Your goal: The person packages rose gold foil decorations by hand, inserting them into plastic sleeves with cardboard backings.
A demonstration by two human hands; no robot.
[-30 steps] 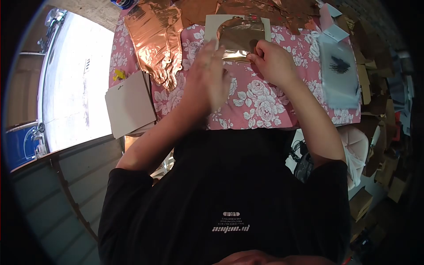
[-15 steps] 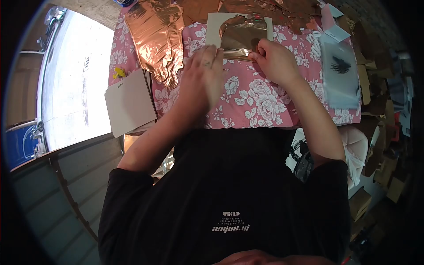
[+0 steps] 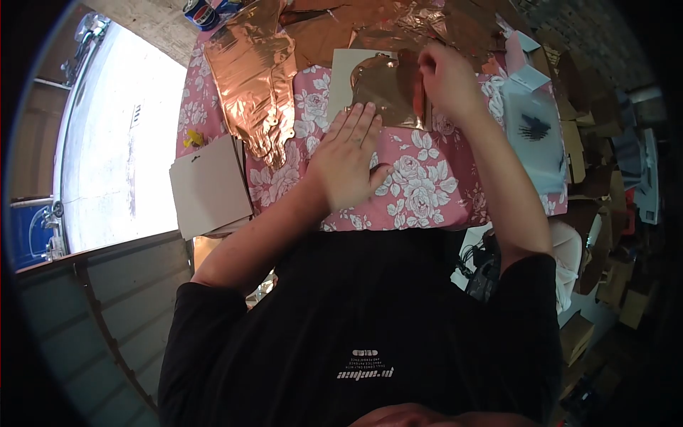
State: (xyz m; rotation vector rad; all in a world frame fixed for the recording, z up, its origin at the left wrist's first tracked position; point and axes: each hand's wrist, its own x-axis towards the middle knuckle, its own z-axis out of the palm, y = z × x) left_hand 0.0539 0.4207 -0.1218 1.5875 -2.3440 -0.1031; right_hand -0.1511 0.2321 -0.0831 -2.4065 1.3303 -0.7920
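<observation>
A rose-gold foil balloon [image 3: 388, 89], deflated and folded, lies over a pale card [image 3: 342, 75] near the far side of the table. My left hand [image 3: 348, 156] is flat, fingers together and thumb out, its fingertips pressing the balloon's near left corner. At the balloon's right edge, my right hand [image 3: 449, 82] has its fingers closed in a pinch on the foil, which stands up there in a narrow fold. The very tips of those fingers are partly hidden. Left of the card is another deflated foil balloon [image 3: 252, 78], spread out and wrinkled.
A stack of pale cards [image 3: 210, 186] sits at the left edge, beside a small yellow item [image 3: 193, 138]. More copper foil [image 3: 313, 28] covers the far side. Clear plastic bags [image 3: 537, 153] and a folded white paper [image 3: 530, 77] lie right. A blue can [image 3: 200, 13] stands far left.
My left hand has settled flat on the balloon's near left corner. My right hand has moved from the near edge up to the right edge, lifting a fold. The view has shifted slightly.
</observation>
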